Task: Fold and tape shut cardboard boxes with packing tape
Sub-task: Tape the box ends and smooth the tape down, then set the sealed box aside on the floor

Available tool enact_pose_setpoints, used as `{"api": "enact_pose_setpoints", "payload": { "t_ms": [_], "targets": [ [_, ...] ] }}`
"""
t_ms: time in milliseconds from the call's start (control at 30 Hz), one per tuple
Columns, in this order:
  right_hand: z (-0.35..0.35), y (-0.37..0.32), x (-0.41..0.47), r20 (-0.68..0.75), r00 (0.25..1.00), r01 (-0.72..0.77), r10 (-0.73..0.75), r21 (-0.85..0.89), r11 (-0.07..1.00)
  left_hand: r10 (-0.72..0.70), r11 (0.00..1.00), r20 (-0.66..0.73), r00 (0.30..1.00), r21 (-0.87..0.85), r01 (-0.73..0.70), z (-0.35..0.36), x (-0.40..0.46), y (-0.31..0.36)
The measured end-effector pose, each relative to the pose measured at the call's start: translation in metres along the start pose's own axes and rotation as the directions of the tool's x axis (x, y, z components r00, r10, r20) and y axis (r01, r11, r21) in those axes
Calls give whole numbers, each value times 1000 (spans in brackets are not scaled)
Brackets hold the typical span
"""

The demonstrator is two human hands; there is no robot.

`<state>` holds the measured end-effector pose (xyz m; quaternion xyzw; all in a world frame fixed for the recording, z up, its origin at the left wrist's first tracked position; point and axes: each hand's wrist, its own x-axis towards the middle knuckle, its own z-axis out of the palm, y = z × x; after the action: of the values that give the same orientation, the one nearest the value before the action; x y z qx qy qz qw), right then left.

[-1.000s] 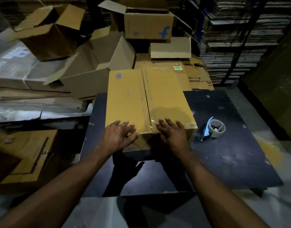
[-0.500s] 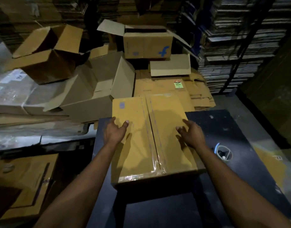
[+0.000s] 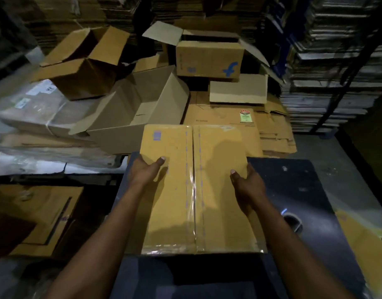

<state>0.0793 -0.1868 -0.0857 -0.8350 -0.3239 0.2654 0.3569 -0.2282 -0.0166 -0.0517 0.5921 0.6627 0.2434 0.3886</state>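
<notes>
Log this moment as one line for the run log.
left hand: grips taped box left edge | right hand: grips right edge | seam: taped | tape dispenser: on table, idle

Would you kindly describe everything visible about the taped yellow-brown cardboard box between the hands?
The taped yellow-brown cardboard box lies flat, flaps closed, on the dark table. Clear glossy tape runs along its centre seam and across the near edge; a small purple mark sits at the far left corner. The left hand and right hand grip its sides, thumbs on top.

We see a dark worktop (image 3: pixel 304 190), open empty cartons (image 3: pixel 129 117) piled behind it, flattened cardboard (image 3: pixel 272 130), and stacked sheets on racks (image 3: pixel 337 72).
</notes>
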Motion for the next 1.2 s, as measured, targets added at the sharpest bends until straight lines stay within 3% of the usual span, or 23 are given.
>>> {"api": "enact_pose_setpoints", "payload": {
  "t_ms": [100,300,433,533,667,800,900,1067,1200],
  "targets": [
    [-29,-14,-15,-4,996,93,-93,114,989,6,1000,-159,987,-7,-7,-21,-40,32],
    [-98,-39,-14,49,957,267,-286,243,933,143,985,-393,908,-29,-167,-47,-112,100],
    [-159,-54,-27,-90,912,411,-401,188,892,224,950,-451,864,-94,-296,-44,-144,134],
    [-208,-46,-30,-208,879,456,-430,96,885,274,897,-445,852,-200,-393,-23,-143,150],
    [-269,-37,-63,-383,830,431,-406,-20,902,331,827,-306,893,-361,-431,32,-121,167],
    [-321,-17,-96,-444,781,375,-438,-227,899,466,772,-164,869,-405,-490,102,-140,206],
    [-369,6,-111,-522,745,270,-414,-332,904,608,701,-65,791,-424,-574,145,-168,248],
    [-457,53,-129,-629,608,133,-485,-522,843,830,518,-18,557,-345,-783,213,-230,322],
    [-529,119,-126,-689,591,60,-420,-481,874,900,434,139,412,-342,-833,294,-259,380]
  ]
}}
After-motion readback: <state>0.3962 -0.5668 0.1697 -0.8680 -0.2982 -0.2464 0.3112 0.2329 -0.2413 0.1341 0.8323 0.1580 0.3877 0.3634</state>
